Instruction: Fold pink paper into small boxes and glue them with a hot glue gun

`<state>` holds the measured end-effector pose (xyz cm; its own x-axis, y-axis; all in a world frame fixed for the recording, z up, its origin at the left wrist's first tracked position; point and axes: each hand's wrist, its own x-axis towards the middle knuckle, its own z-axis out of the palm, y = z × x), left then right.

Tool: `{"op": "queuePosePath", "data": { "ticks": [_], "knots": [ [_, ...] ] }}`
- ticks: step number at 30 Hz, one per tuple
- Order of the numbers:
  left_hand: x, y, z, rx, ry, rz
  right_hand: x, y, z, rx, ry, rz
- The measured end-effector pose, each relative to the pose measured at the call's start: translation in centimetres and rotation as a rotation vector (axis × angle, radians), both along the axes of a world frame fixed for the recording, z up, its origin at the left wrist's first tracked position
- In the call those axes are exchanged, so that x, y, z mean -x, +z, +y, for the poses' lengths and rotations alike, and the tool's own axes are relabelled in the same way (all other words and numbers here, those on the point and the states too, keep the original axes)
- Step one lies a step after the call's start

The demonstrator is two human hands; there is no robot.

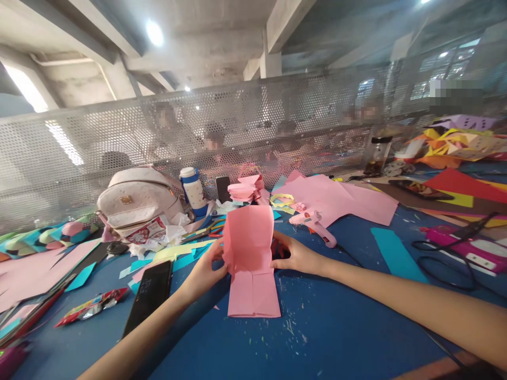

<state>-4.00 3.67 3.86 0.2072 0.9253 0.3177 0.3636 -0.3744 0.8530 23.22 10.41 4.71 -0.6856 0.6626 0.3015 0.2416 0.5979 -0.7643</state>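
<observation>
Head view, folding stage. I am watching a pink folded paper sheet [249, 253] sitting at the centre of the blue tabletop [336, 327]. Its near part is lying flat and its far part is standing raised like a flap. The left hand [204, 272] is pinching the sheet's left edge at the cross crease, and the right hand [297, 257] is gripping the right edge at the same height, fingers curling behind the flap. Both forearms are reaching in from the near side, wrists riding low over the table. I am judging the step as working the flap about that crease. Any further fold is calling for both edges to move evenly. A black phone [149, 295] is lying just left of the left forearm, and a pink glue gun [315, 224] is resting beyond the right hand, apart from it.
</observation>
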Motion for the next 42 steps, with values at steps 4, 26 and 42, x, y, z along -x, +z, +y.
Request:
{"op": "queuePosePath", "data": {
  "ticks": [4,26,42],
  "knots": [
    [0.3,0.6,-0.3,-0.078,0.083,0.016,0.0,0.4,-0.4,-0.029,0.005,-0.001],
    [-2.7,1.0,-4.2,-0.61,-0.247,0.902,0.1,-0.5,-0.7,-0.118,-0.041,-0.05],
    [-2.9,0.3,-4.6,-0.743,-0.165,0.882,0.1,-0.4,-0.8,-0.148,-0.063,-0.108]
  ]
}}
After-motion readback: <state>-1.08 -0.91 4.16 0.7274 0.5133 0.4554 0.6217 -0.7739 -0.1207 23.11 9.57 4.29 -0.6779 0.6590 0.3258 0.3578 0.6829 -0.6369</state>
